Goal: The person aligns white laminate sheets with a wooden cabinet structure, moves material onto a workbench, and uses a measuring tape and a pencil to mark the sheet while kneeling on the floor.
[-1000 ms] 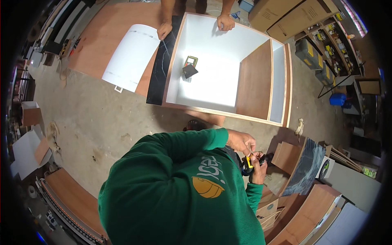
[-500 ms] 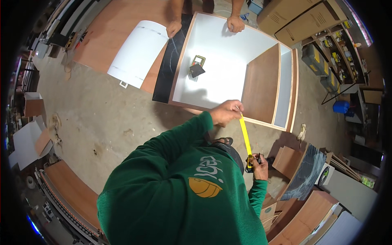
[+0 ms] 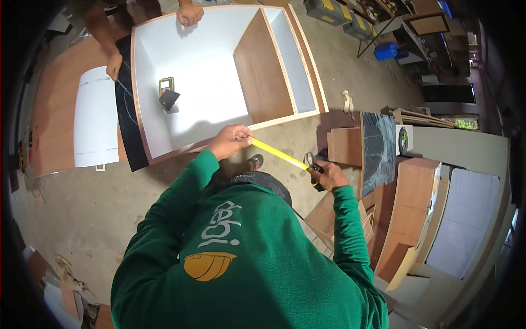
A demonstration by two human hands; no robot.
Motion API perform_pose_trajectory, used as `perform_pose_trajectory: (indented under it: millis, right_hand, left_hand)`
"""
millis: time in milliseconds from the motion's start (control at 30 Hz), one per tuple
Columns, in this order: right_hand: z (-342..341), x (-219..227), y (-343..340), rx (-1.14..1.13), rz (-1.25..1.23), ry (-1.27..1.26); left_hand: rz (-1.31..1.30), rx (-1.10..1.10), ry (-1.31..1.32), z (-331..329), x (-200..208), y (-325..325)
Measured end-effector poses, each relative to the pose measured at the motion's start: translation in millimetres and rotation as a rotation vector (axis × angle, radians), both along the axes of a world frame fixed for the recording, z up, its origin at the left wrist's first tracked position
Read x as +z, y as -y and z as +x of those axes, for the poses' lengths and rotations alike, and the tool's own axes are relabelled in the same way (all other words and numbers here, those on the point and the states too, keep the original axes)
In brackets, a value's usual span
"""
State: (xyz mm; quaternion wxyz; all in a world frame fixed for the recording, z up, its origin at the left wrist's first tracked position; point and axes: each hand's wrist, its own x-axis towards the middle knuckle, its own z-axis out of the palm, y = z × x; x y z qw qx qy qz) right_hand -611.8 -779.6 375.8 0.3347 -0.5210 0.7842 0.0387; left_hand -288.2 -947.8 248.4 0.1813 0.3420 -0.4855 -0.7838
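1. A person in a green long-sleeved top (image 3: 246, 263) is seen from above, standing on the concrete workshop floor (image 3: 82, 208).
2. The left hand (image 3: 230, 140) has its grip closed around the free end of a yellow steel tape-measure blade (image 3: 276, 153), pinching it at the near edge of the cabinet.
3. The right hand (image 3: 327, 175) is closed around the black-and-yellow tape-measure case (image 3: 316, 176), held out to the person's right, clear of the cabinet.
4. The blade runs taut between the two hands, sloping from the upper left down to the lower right.
5. A large open cabinet carcass with white inner faces and brown wood-grain edges (image 3: 164, 137) lies on its back on the floor, just ahead of the person. A brown upright divider panel (image 3: 263, 68) splits off a narrow compartment on its right side.
6. Inside the larger compartment lie a small yellow-framed square object (image 3: 166, 85) and a dark flat object (image 3: 169, 99), touching each other.
7. A second person stands at the far side: one hand (image 3: 190, 13) rests on the cabinet's far edge, the other hand (image 3: 113, 64) touches a black marbled strip (image 3: 130, 126) lying along the cabinet's left side.
8. A white curved sheet (image 3: 96, 118) lies on a brown board (image 3: 52, 109) left of the strip.
9. Brown boards (image 3: 408, 214) and a dark marbled panel (image 3: 378, 148) are stacked to the right.
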Motion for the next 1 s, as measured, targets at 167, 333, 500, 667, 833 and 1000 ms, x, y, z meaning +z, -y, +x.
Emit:
perform_pose_trajectory:
  millis: [167,333,500,667,833,1000]
  right_hand:
    - [4,35,34,0.078,0.048,-0.323]
    - [-56,59,71,0.061,0.300,-0.682]
    - [-69,82,153,0.141,0.340,-0.881]
    - [-93,69,209,0.171,0.493,-0.998]
    - [-119,53,246,0.275,0.571,-0.995]
    - [-121,26,268,0.371,0.565,-1.181]
  left_hand:
    - [-0.523,0.083,-0.062,-42,-44,-11]
    - [-0.816,0.382,0.451,-4,-60,20]
    - [-0.810,0.519,0.985,55,-111,20]
    - [-0.740,0.520,0.984,43,-88,17]
    - [-0.748,0.620,1.004,39,-98,13]
    - [-0.806,0.702,1.086,36,-104,8]
